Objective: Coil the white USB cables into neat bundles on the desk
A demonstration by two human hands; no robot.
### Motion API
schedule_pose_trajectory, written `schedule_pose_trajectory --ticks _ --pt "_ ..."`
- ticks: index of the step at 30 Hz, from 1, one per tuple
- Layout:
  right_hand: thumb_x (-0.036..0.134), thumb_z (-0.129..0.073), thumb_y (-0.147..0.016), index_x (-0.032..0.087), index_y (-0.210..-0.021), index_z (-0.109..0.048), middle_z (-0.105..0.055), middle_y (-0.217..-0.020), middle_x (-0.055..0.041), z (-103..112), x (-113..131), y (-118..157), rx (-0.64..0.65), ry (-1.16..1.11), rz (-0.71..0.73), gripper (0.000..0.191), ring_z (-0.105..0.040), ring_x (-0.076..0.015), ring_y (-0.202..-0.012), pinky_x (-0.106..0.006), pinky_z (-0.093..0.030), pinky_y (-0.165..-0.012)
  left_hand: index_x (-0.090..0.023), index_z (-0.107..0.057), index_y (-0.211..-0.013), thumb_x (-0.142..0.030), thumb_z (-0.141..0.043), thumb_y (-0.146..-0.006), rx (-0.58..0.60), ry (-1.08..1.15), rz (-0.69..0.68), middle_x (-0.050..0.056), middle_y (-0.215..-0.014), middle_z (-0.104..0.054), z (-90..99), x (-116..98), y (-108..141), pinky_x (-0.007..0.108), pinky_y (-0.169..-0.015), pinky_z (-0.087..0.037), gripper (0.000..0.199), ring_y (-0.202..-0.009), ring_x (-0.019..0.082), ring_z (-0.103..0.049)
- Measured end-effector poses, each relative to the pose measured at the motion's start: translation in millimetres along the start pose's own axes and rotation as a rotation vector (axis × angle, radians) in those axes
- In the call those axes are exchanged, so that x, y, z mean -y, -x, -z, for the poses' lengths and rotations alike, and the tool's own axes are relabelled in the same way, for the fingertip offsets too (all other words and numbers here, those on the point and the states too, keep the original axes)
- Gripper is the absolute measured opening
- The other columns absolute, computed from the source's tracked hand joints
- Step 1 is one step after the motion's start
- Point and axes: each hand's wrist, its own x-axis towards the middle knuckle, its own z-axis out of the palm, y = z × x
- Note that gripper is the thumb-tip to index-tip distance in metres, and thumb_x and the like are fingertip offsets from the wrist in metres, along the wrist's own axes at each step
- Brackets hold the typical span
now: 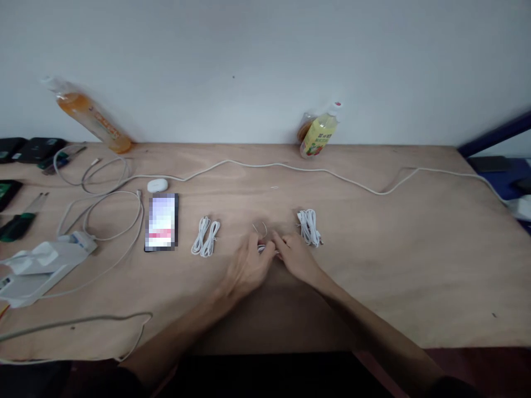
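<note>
My left hand (254,260) and my right hand (295,255) meet over the middle of the table, fingers closed around a white cable (261,248). Most of that cable is hidden by the fingers; a thin loop or end of it sticks up beyond them. Left of my hands lie two coiled white cables (206,236), side by side. Just to the right of my right hand rests another coiled white cable bundle (309,227).
A phone (161,222) and a white earbud case (157,185) lie to the left. Farther left are a white power strip (50,271) and a screwdriver (20,224). A long white cord (257,165) crosses behind. Two bottles, orange (93,121) and yellow-labelled (320,134), stand by the wall.
</note>
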Motion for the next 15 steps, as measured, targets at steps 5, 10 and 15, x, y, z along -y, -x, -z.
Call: schedule_pose_trajectory --ticks 5,10,15 --pt "0.055 -0.035 -0.112 0.025 -0.049 -0.045 -0.044 -0.045 0.0020 8 7 -1 0.138 -0.106 -0.089 0.070 -0.047 -0.0153 -0.046 -0.029 -0.038 -0.052 -0.017 -0.072 -0.112 -0.018 -0.044 -0.109 -0.004 -0.142 -0.245 0.014 -0.100 -0.069 13.9 5 -9 0.041 -0.089 -0.056 0.029 -0.098 0.030 -0.067" --pt "0.054 -0.036 -0.114 0.024 -0.061 -0.056 -0.059 -0.058 -0.0019 0 11 2 -0.124 -0.013 0.079 0.064 -0.057 -0.0184 -0.057 -0.032 -0.041 -0.057 -0.018 -0.070 -0.106 -0.024 -0.038 -0.112 0.073 0.148 0.059 0.016 -0.105 -0.074 20.1 -1 -7 0.042 -0.089 -0.056 0.033 -0.096 0.031 -0.070" --pt "0.057 -0.036 -0.113 0.025 -0.061 -0.058 -0.065 -0.064 -0.0083 -12 3 -2 -0.199 0.114 0.228 0.065 -0.060 -0.0229 -0.062 -0.038 -0.046 -0.066 -0.020 -0.069 -0.103 -0.029 -0.028 -0.114 0.099 0.341 0.116 0.012 -0.090 -0.074 25.0 -5 0 0.039 -0.080 -0.054 0.043 -0.082 0.028 -0.070"
